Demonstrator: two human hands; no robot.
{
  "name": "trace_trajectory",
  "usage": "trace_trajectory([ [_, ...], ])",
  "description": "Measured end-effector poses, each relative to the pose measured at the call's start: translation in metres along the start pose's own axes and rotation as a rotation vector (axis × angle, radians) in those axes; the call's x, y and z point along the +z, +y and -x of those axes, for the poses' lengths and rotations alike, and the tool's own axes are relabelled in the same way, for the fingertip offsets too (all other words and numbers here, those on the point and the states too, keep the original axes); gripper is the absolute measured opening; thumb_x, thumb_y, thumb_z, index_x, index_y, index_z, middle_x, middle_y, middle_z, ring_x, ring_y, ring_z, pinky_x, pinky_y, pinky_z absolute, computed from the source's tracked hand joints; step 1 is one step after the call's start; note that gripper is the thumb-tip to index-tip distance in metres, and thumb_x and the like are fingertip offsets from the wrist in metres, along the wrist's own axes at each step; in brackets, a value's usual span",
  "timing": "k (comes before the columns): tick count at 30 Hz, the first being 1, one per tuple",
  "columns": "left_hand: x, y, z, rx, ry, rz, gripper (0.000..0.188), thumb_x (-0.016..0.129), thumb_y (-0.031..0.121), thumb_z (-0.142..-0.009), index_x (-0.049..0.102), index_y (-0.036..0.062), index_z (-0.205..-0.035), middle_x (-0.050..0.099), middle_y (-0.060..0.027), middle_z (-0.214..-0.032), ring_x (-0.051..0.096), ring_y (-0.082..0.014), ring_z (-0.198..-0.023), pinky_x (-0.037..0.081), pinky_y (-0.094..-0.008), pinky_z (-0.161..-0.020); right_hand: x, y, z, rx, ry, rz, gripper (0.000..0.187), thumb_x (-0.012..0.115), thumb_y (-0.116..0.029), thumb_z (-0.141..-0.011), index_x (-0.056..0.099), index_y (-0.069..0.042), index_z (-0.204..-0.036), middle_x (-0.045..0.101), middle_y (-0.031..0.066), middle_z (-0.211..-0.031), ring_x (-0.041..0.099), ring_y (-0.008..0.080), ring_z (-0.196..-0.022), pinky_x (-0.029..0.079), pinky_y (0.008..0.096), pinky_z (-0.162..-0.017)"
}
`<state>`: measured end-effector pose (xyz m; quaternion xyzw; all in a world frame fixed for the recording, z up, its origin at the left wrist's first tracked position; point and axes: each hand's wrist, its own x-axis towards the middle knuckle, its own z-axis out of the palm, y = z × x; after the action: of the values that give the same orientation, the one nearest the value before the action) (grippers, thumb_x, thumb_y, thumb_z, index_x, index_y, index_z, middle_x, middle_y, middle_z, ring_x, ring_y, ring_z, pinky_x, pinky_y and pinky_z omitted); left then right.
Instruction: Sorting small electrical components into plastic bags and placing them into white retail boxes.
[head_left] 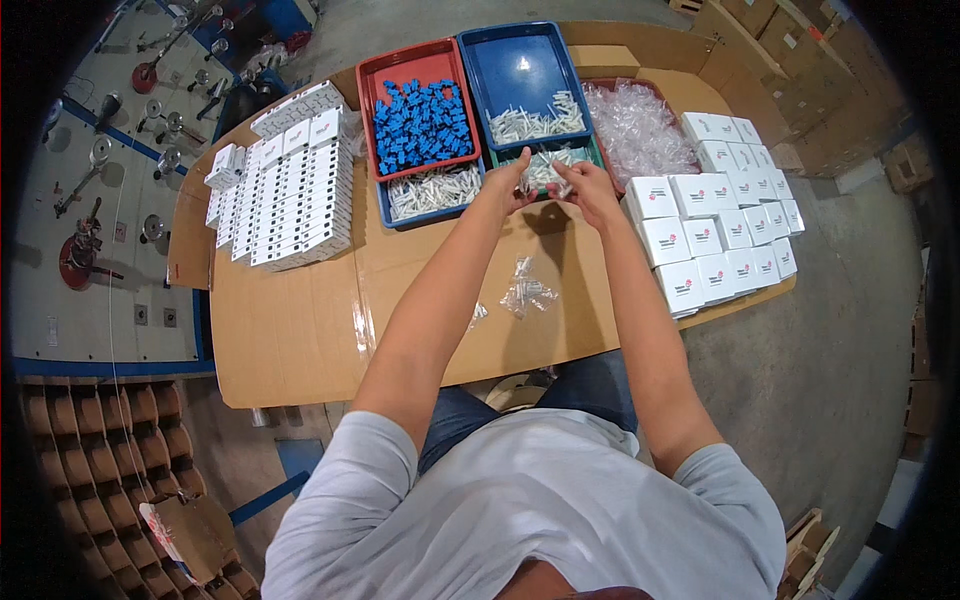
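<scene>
A person's bare left hand (510, 187) and right hand (592, 193) hang over slender whitish pieces (544, 168) in a green plastic tray (600, 152) beneath the fingers, whose grip is indiscernible; a light pinch should suit.

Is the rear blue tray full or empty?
Neither: the blue tray is partly filled. White pieces cover its near end; bare bottom shows behind.
</scene>
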<state>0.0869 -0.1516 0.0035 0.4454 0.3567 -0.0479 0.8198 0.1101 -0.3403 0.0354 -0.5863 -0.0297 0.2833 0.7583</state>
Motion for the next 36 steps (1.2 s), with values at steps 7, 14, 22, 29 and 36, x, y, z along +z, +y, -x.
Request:
trace_trajectory([
  [7, 0.014, 0.011, -0.057, -0.197, 0.067, -0.144, 0.052, 0.076, 0.024, -0.089, 0.046, -0.0031, -0.122, 0.050, -0.0168, -0.112, 0.062, -0.0264, -0.078, 0.064, -0.0429, -0.066, -0.008, -0.013, -0.080, 0.211, 0.070, 0.646, 0.033, 0.089, -0.015, -0.072, 0.067, 0.002, -0.090, 0.066, 0.0101, -0.081, 0.068, 0.0209, -0.070, 0.058, 0.0349, -0.058],
  [14, 0.027, 0.018, -0.036, 0.150, 0.239, -0.962, 0.016, 0.071, 0.009, -0.084, 0.071, -0.0072, -0.082, 0.071, -0.0205, -0.074, 0.073, -0.0309, -0.073, 0.060, -0.0406, -0.064, -0.021, -0.017, -0.091, -0.014, 0.080, 1.257, 0.023, 0.086, -0.013, -0.073, 0.072, 0.004, -0.071, 0.073, 0.0161, -0.075, 0.070, 0.0239, -0.065, 0.055, 0.0378, -0.065],
  [22, 0.027, 0.018, -0.012, 0.803, 0.349, -1.154, 0.025, 0.074, 0.022, -0.079, 0.075, -0.0007, -0.091, 0.073, -0.0219, -0.091, 0.072, -0.0355, -0.084, 0.057, -0.0442, -0.078, -0.030, -0.023, -0.089, -0.355, 0.381, 1.047, 0.024, 0.080, -0.028, -0.080, 0.076, -0.004, -0.082, 0.073, 0.0192, -0.087, 0.072, 0.0344, -0.082, 0.056, 0.0437, -0.076],
  [29, 0.025, 0.013, 0.003, 0.396, -0.180, -0.361, 0.020, 0.073, 0.019, -0.092, 0.068, 0.0047, -0.106, 0.071, -0.0063, -0.097, 0.070, -0.0181, -0.083, 0.056, -0.0302, -0.065, -0.016, -0.018, -0.077, -0.070, 0.031, 0.244, 0.028, 0.076, -0.029, -0.089, 0.069, -0.006, -0.103, 0.066, 0.0043, -0.089, 0.063, 0.0153, -0.073, 0.056, 0.0368, -0.063],
  [36, -0.020, -0.030, 0.070, 0.860, -0.192, -1.078, 0.039, 0.081, 0.024, -0.080, 0.067, 0.0059, -0.113, 0.070, -0.0122, -0.098, 0.067, -0.0210, -0.082, 0.053, -0.0335, -0.074, -0.101, -0.067, -0.084, -0.402, 0.454, 0.912, 0.031, 0.083, -0.028, -0.079, 0.074, -0.001, -0.092, 0.073, 0.0133, -0.078, 0.072, 0.0244, -0.073, 0.055, 0.0354, -0.062],
])
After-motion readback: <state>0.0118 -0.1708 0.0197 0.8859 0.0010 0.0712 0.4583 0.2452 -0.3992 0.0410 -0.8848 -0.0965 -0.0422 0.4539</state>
